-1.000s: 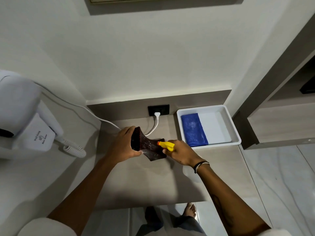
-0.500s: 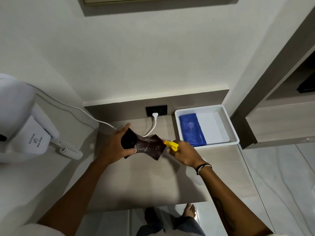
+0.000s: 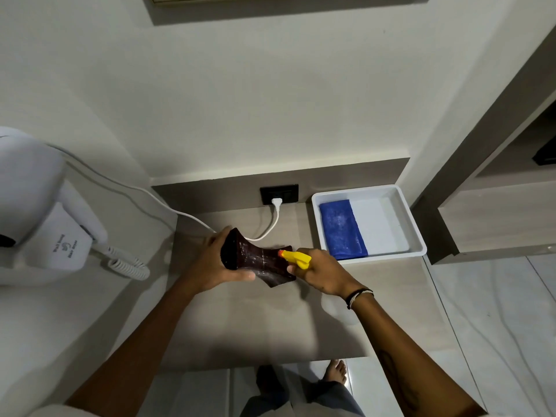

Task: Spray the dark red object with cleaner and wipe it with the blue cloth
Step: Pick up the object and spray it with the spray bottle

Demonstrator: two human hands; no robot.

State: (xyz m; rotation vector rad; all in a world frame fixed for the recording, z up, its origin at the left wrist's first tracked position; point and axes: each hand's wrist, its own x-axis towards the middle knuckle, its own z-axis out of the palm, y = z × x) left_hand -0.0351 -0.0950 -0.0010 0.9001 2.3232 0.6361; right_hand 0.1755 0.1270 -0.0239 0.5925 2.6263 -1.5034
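Note:
My left hand (image 3: 215, 261) grips the dark red object (image 3: 258, 260), a waisted, hourglass-like piece held on its side above the wooden counter (image 3: 264, 323), with pale droplets on its surface. My right hand (image 3: 323, 275) is closed on a spray bottle whose yellow head (image 3: 296, 257) has its orange nozzle almost touching the object's right end. The bottle's body is hidden under my hand. The folded blue cloth (image 3: 343, 228) lies in the left half of a white tray (image 3: 416, 236) at the counter's back right.
A white wall-mounted hair dryer (image 3: 39, 206) with a coiled cord (image 3: 129, 264) hangs at the left. Its white cable runs to a plug in the black socket (image 3: 279, 194) behind my hands. A wooden cabinet (image 3: 496, 218) stands at the right, tiled floor below.
My left hand has turned the dark red object and shifted it slightly. The yellow spray head has moved back in close to the object's right end.

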